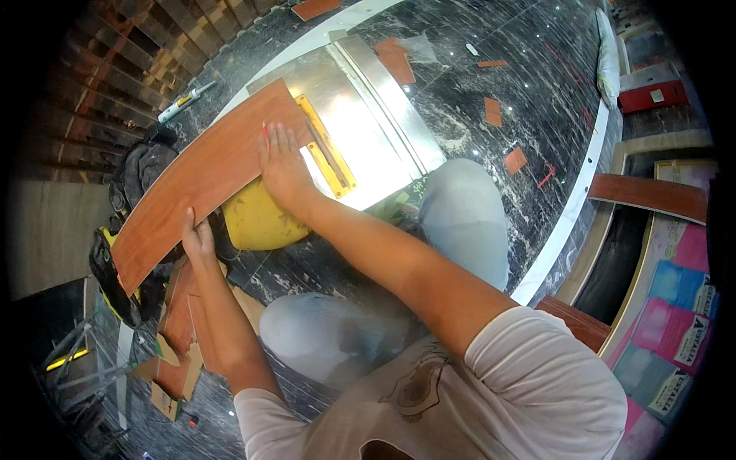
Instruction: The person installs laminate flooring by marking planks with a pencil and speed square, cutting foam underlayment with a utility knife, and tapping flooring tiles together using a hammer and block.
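Note:
A long reddish-brown wood-look plank (207, 169) lies slantwise, its far right end on the shiny metal top (383, 115) of a table saw with a yellow slotted insert (330, 153). My left hand (199, 236) grips the plank's near edge, thumb up along it. My right hand (287, 169) lies on the plank near the insert, fingers stretched out flat. By its fingertips shows a thin red item, too small to name for sure. Under the plank and saw top is a rounded yellow body (263, 218). The plank hides part of the saw top.
Plank offcuts (184, 330) lie at the left beside my knee, and several small pieces (493, 112) are scattered on the dark marble floor (460, 84). A sealant tube (182, 105) and a black bag (142, 172) sit at the left. Another plank (652, 196) rests at the right.

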A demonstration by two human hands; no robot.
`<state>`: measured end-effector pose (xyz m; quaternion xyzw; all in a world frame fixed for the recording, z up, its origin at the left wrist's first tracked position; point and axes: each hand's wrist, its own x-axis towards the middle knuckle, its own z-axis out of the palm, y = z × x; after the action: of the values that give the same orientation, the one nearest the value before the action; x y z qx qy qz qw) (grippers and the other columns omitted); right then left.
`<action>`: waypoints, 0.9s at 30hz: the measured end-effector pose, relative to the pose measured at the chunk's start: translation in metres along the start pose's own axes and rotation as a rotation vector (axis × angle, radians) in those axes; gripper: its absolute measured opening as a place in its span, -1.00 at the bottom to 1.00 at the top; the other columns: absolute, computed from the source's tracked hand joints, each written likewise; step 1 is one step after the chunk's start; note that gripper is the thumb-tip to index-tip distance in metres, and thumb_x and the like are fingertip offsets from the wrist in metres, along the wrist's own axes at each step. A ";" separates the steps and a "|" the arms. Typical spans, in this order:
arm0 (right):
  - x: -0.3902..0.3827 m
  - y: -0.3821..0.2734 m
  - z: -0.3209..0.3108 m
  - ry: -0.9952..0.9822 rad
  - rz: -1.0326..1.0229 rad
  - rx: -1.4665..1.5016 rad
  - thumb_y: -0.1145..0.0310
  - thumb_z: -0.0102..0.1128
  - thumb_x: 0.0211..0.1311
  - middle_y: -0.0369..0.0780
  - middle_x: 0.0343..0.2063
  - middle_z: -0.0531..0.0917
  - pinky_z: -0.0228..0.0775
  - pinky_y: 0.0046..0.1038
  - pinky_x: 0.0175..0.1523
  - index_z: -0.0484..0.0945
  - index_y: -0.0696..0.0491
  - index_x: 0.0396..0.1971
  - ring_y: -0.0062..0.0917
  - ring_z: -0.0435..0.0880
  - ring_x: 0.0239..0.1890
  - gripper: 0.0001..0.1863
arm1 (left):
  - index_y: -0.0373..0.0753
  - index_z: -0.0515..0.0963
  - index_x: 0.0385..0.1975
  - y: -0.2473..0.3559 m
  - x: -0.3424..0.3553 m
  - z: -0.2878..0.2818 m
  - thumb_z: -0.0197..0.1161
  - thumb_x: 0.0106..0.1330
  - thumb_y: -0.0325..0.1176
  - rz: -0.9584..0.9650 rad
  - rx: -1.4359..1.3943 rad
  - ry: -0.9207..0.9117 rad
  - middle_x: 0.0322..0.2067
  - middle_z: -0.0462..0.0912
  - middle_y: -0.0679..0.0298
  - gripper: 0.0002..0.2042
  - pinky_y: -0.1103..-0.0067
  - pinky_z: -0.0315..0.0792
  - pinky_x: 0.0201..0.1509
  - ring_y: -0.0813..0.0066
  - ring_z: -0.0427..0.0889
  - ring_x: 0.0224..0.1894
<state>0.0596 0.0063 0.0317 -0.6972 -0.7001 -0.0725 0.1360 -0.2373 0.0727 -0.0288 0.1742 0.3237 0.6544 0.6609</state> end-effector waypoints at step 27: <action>-0.043 -0.003 -0.011 -0.029 -0.015 0.024 0.27 -0.03 0.36 0.28 0.44 0.15 -0.21 0.04 0.59 0.17 0.40 0.39 0.09 0.09 0.52 -0.30 | -0.44 0.33 0.29 -0.002 -0.048 -0.010 0.23 0.34 -0.69 -0.014 0.034 0.096 0.29 0.43 0.01 -0.50 0.24 0.38 0.48 0.15 0.44 0.32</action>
<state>0.0573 -0.0380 0.0304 -0.6912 -0.7081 -0.0549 0.1339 -0.2392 0.0233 -0.0280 0.1514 0.3673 0.6517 0.6462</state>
